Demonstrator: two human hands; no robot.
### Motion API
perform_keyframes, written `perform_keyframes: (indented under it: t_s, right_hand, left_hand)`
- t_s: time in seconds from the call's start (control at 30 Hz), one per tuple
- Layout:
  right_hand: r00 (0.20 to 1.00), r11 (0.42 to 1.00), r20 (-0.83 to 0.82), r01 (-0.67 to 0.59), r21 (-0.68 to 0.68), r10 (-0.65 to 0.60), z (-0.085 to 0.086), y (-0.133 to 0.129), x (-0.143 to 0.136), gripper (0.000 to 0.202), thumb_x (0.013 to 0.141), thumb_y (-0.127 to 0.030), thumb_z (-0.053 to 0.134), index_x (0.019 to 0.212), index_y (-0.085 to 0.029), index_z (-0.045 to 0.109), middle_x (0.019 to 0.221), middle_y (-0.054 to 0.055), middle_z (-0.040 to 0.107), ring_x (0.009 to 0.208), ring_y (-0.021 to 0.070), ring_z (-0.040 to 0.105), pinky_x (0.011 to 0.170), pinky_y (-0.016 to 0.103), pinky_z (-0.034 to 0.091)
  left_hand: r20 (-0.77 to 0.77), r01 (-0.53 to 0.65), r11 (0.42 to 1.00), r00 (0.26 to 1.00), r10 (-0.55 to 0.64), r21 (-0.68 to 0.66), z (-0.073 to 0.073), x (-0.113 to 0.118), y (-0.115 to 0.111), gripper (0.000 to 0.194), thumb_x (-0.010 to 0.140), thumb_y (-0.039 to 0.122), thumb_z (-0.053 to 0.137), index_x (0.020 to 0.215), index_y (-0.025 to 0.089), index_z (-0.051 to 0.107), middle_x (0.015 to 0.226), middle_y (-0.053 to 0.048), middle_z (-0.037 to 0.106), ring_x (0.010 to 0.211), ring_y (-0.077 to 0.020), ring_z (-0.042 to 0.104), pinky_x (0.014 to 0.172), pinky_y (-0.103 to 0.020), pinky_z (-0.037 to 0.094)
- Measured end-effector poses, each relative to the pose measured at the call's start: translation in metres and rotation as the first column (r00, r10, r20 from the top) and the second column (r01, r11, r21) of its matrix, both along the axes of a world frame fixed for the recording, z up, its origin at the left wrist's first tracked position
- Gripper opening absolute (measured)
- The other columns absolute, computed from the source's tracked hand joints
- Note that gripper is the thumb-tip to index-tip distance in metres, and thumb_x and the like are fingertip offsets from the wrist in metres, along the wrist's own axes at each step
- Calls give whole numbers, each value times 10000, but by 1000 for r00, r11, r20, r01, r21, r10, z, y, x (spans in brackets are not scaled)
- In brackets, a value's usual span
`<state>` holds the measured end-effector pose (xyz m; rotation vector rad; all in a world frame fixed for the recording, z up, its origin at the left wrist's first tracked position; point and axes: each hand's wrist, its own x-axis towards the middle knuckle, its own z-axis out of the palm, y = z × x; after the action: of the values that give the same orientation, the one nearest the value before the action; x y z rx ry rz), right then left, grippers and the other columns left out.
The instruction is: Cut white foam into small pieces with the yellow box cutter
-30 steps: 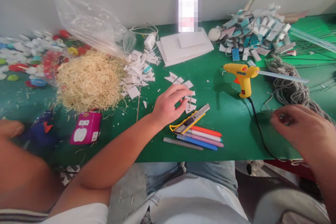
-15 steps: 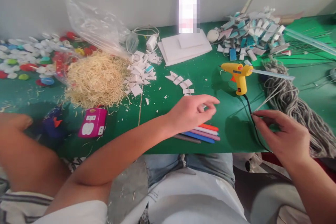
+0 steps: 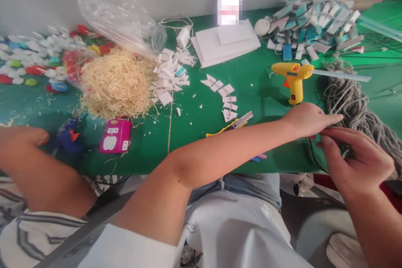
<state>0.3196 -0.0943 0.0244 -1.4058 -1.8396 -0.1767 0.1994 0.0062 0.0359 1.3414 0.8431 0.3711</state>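
My right hand [image 3: 358,155] pinches a thin strand of grey yarn between thumb and fingertips, beside a thick hank of grey yarn [image 3: 351,100]. Reaching across my body, my left hand [image 3: 309,120] meets the right fingertips. Its forefinger is extended and the other fingers are curled; what lies in them is hidden. Just beyond my left hand is a yellow glue gun [image 3: 295,83] with a clear glue stick in its back. Its black cord runs under my hands. A yellow utility knife [image 3: 234,124] lies behind my left forearm, which mostly covers some coloured sticks [image 3: 259,158].
White pieces [image 3: 228,90] form a curved row on the green table [image 3: 207,104]. To the left are wood shavings [image 3: 116,86], white scraps [image 3: 166,79] and a magenta box [image 3: 115,136]. Cut strips [image 3: 320,21] are heaped at the back right. Another person's arm [image 3: 40,167] rests at the left.
My left hand has moved right, from above the coloured sticks to my right hand's fingertips. The utility knife has come into sight. The camera view has shifted slightly.
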Motion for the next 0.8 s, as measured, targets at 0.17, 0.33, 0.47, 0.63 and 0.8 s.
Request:
perform_keyframes:
  t_s: [0.17, 0.33, 0.47, 0.63, 0.8]
  right_hand:
    - [933, 955, -250, 211, -208, -260, 2, 1, -3, 108, 710, -353, 713, 681, -255, 678, 690, 41, 726, 491, 176, 602, 499, 337, 495]
    - [697, 768, -357, 457, -447, -622, 12, 8, -10, 234, 502, -443, 694, 628, -253, 644, 546, 8, 569, 453, 167, 468, 471, 340, 356]
    - [726, 709, -149, 570, -416, -671, 13, 17, 12, 177, 555, -441, 612, 614, -275, 605, 488, -6, 472, 494, 202, 488, 545, 388, 396]
    - [867, 847, 164, 496, -194, -470, 3, 48, 58, 349, 776, -457, 611, 1000, -214, 723, 1156, 213, 742, 1106, 358, 675, 897, 532, 537]
    - [880, 760, 373, 452, -468, -293, -10, 84, 63, 705, 922, -450, 529, 1531, -111, 423, 1585, 282, 457, 1481, 400, 431, 1132, 615, 402]
  left_hand:
    - [118, -172, 978, 975, 186, -117, -5, 2, 3, 405, 939, 262, 707, 580, 184, 535, 567, 49, 547, 458, -54, 449, 539, -251, 390]
    - [136, -193, 981, 971, 194, -22, -8, -8, 3, 363, 976, 238, 603, 618, 187, 581, 583, 55, 545, 522, -73, 463, 569, -268, 343]
    - [71, -165, 973, 985, 156, 161, -4, -15, 3, 412, 965, 261, 590, 563, 190, 540, 558, 40, 524, 604, -108, 483, 611, -292, 334]
    - [130, -197, 962, 976, 174, 190, 4, -22, -3, 191, 928, 225, 620, 745, 189, 658, 738, 47, 651, 740, -102, 567, 698, -242, 401]
    - [179, -212, 968, 966, 188, 130, 16, -37, -20, 185, 962, 335, 602, 928, 199, 722, 827, 31, 694, 727, -89, 590, 680, -198, 432]
